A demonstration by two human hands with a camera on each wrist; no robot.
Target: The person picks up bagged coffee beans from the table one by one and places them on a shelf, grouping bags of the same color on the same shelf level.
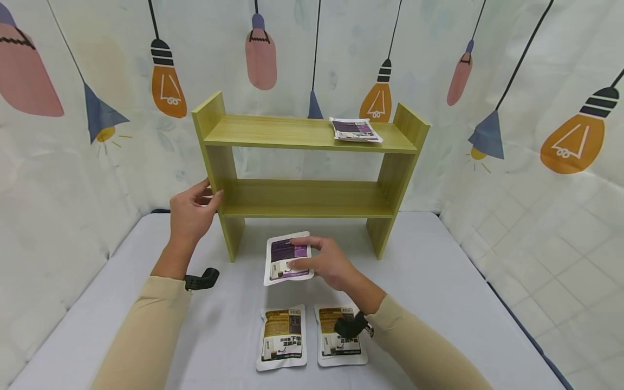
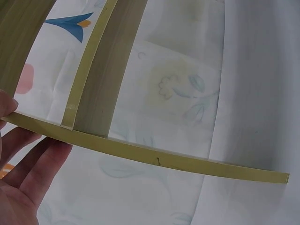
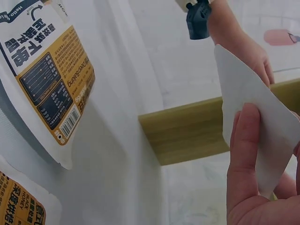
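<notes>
My left hand (image 1: 192,212) grips the left side panel of a yellow-green wooden shelf (image 1: 307,211), thumb on the front edge and fingers on the outer side. In the left wrist view those fingers (image 2: 35,164) bend around the panel's edge. My right hand (image 1: 329,262) pinches a white pouch with a purple label (image 1: 285,257), raised over the table in front of the shelf. The right wrist view shows the pouch's plain white back (image 3: 258,108) with fingers against it. Another purple-label pouch (image 1: 356,130) lies on the top board's right part.
Two pouches with brown labels, a left one (image 1: 283,338) and a right one (image 1: 336,346), lie on the white table (image 1: 224,336) nearest me. My right wrist strap partly covers the right one. Behind the shelf hangs a curtain (image 1: 205,65) printed with lamps.
</notes>
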